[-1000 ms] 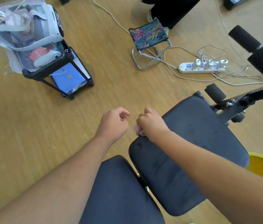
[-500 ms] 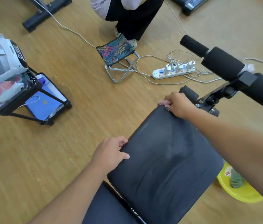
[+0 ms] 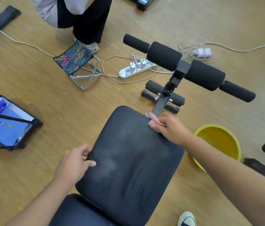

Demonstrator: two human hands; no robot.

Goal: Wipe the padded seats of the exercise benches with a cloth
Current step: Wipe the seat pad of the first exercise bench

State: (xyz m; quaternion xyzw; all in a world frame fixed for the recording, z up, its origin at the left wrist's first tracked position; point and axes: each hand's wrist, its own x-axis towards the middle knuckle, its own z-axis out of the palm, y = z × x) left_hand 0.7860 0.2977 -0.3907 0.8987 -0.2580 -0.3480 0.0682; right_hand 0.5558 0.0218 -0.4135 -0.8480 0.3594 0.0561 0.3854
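A black padded bench seat [image 3: 128, 163] fills the middle of the view, with a second pad [image 3: 79, 212] below it at the bottom edge. My right hand [image 3: 169, 128] presses a small pink cloth [image 3: 153, 121] onto the seat's far right corner, beside the black post of the foam leg rollers [image 3: 185, 67]. At the seat's left edge, my left hand [image 3: 74, 162] grips the padding, thumb on top and fingers curled under.
A yellow basin [image 3: 218, 141] sits on the wooden floor right of the bench. A power strip [image 3: 135, 69] with tangled cables and a small folding stool [image 3: 74, 61] lie beyond. A person crouches at top left. A black rack [image 3: 9, 128] stands at left. My shoe [image 3: 187, 218] shows below.
My right hand has slid the cloth along the seat's far edge toward its right corner. My left hand has stayed at the seat's left edge. The view shifted, bringing the rollers into full sight.
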